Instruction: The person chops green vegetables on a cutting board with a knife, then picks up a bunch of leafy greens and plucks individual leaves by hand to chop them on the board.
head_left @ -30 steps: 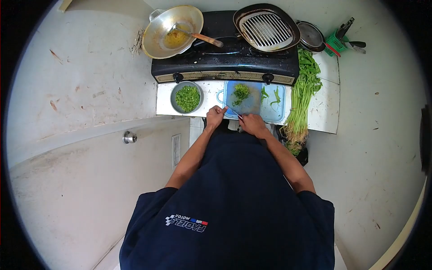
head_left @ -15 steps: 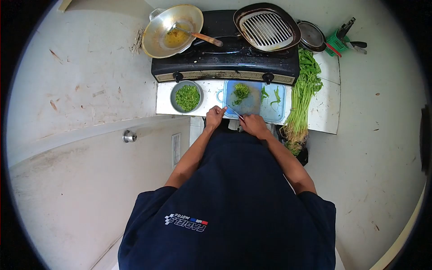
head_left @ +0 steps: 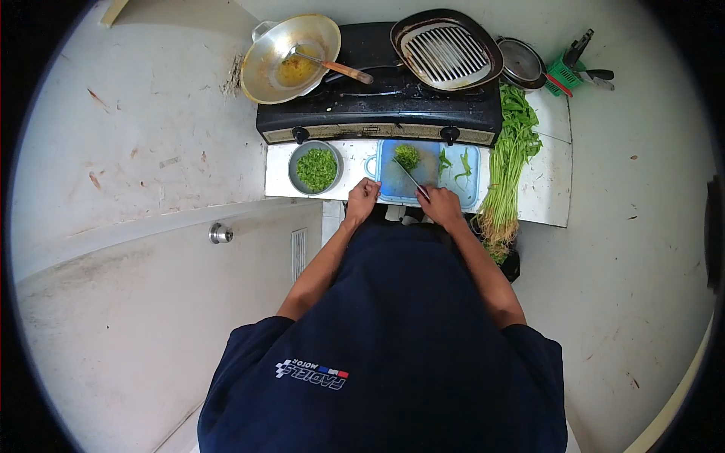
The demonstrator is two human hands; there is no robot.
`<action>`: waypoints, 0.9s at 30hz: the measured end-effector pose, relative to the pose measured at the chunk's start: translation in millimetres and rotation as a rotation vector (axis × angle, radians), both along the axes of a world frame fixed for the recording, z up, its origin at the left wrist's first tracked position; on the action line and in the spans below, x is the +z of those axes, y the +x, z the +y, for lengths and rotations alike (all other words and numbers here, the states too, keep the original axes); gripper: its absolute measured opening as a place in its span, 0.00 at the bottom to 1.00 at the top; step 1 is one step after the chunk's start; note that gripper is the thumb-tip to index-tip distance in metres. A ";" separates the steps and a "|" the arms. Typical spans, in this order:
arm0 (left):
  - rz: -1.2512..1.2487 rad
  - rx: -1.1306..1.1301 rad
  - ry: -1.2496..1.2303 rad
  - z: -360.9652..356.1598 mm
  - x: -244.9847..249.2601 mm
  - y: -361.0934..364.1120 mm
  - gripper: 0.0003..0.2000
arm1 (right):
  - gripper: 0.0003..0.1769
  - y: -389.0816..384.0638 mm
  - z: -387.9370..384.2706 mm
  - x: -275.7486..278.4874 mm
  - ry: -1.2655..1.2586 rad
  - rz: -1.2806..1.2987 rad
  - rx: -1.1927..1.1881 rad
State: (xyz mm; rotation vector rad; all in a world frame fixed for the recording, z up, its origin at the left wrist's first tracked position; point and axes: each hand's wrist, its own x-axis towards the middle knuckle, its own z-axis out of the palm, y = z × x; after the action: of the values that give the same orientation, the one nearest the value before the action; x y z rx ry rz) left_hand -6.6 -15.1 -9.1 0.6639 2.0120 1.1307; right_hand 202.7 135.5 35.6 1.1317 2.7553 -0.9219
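Note:
My right hand (head_left: 440, 204) is closed around the handle of a knife (head_left: 408, 177). The blade slants up and left across a blue cutting board (head_left: 472, 198), its tip at a small heap of chopped greens (head_left: 407, 156). At the board's lower left corner is my left hand (head_left: 363, 199), fingers curled against the edge. A few loose green leaves (head_left: 463, 164) lie on the board's right part. Left of the board, a grey bowl (head_left: 292, 181) holds more chopped greens (head_left: 316, 169).
Behind the board stands a black stove (head_left: 362, 113) with a wok (head_left: 260, 72), a wooden-handled spatula (head_left: 347, 72) and a grill pan (head_left: 495, 57). A bunch of leafy greens with roots (head_left: 511, 166) lies at right. Beyond are a lidded pan (head_left: 521, 60) and a green utensil basket (head_left: 563, 73).
The knife has swung away from my left hand, and its tip now reaches the chopped heap. My right hand moved slightly right. My left hand stays near the board's corner.

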 end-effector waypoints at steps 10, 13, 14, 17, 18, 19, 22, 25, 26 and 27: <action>0.252 -0.419 0.047 40.6 74.4 13.1 0.23 | 0.22 -2.0 9.3 9.4 0.089 0.112 -0.027; 0.348 -0.498 0.030 50.9 68.6 8.0 0.24 | 0.21 2.9 11.8 6.4 0.136 0.212 -0.004; 0.372 -0.513 0.036 54.3 64.6 5.6 0.24 | 0.20 4.4 12.3 6.3 0.155 0.248 0.007; 0.377 -0.628 -0.010 66.1 58.2 -4.6 0.26 | 0.20 6.4 11.7 11.6 0.146 0.211 0.012; 0.357 -0.622 0.001 67.8 58.2 -6.5 0.26 | 0.20 7.8 12.5 9.4 0.136 0.222 0.012; 0.337 -0.616 0.011 68.9 58.2 -7.9 0.26 | 0.20 8.4 14.4 6.7 0.126 0.232 0.013; 0.277 -0.586 -0.007 67.5 65.8 -8.9 0.27 | 0.21 10.8 16.6 -1.5 0.125 0.190 -0.013; 0.215 -0.529 0.013 55.3 74.4 -6.8 0.28 | 0.22 18.0 18.3 -1.4 0.111 0.105 -0.008; 0.192 -0.504 -0.010 47.5 73.8 -7.4 0.28 | 0.22 19.1 16.7 -0.3 0.099 0.077 -0.001; 0.169 -0.481 -0.029 41.3 70.6 -8.8 0.28 | 0.22 20.2 16.4 -3.6 0.070 0.077 -0.001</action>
State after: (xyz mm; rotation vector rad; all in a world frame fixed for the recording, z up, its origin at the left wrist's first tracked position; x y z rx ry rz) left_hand -15.4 26.3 61.5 1.1847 1.8557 0.7772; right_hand 222.9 151.8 32.0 1.1305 2.8700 -0.8948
